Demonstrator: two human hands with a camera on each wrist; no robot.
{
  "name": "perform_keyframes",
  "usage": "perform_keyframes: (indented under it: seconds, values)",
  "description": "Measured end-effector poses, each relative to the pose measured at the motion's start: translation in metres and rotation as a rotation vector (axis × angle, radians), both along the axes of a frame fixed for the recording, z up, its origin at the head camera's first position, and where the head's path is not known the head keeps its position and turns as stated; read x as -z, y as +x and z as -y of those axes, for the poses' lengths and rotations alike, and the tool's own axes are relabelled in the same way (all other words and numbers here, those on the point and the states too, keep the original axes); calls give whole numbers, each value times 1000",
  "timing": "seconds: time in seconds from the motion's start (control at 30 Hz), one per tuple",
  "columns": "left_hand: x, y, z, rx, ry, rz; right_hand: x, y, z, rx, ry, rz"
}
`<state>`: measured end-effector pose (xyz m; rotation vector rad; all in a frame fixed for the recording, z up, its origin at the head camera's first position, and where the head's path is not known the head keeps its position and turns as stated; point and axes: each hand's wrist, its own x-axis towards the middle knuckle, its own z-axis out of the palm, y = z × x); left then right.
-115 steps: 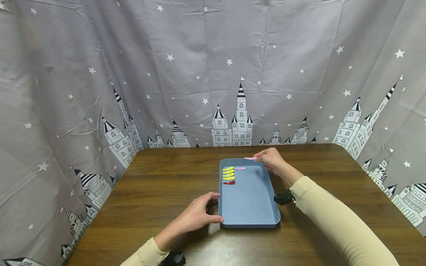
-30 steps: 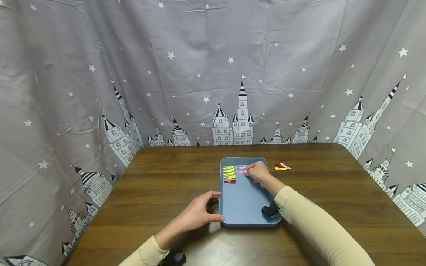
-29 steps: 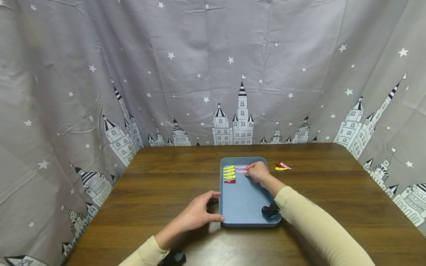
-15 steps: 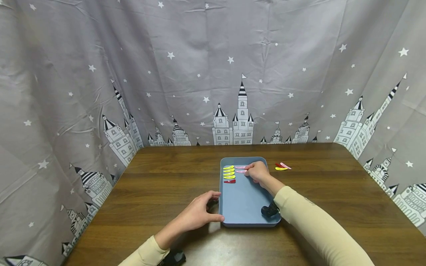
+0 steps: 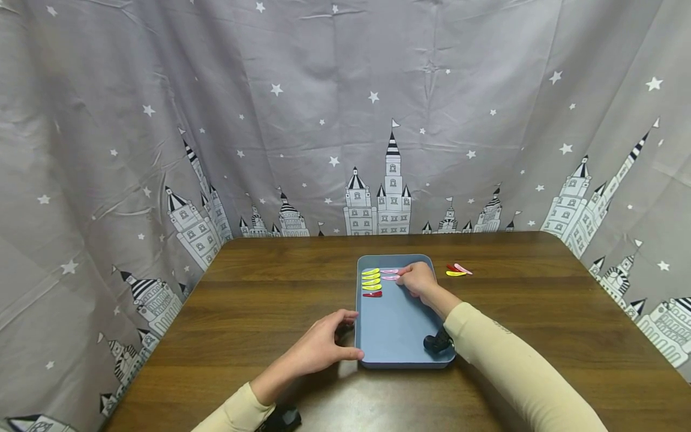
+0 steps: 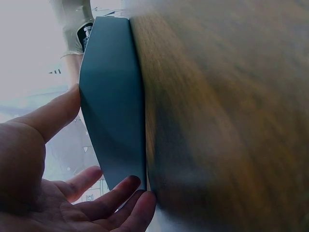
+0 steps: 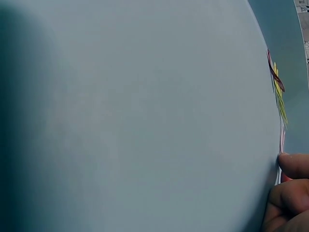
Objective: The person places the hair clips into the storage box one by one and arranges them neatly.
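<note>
A shallow blue-grey tray lies on the table. Inside its back part my right hand pinches the right end of a pink hair clip, which lies just in front of another pink hair clip. To their left is a column of several yellow hair clips, with a red hair clip in front. My left hand rests at the tray's left side. In the left wrist view, its thumb touches the rim and its loosely extended fingers lie along the outer wall.
Right of the tray, a small loose group holds a red clip, a yellow clip and a pink clip. The brown wooden table ends at a grey curtain printed with castles and stars.
My right hand has carried the pink hair clip from the tray's back rim down and left, beside the first pink one. Over the last second it barely moves. The left hand stays put.
</note>
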<state>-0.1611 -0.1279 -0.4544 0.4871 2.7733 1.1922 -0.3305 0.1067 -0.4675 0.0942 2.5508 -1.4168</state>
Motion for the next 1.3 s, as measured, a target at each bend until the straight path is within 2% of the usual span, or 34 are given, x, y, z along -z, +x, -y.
perform_keyframes:
  seconds: [0.93, 1.3]
  values:
    - [-1, -2, 0, -5, 3, 27, -2, -2, 2, 10, 5, -16]
    - [1, -1, 1, -7, -5, 46, -6, 2, 2, 6, -30, -19]
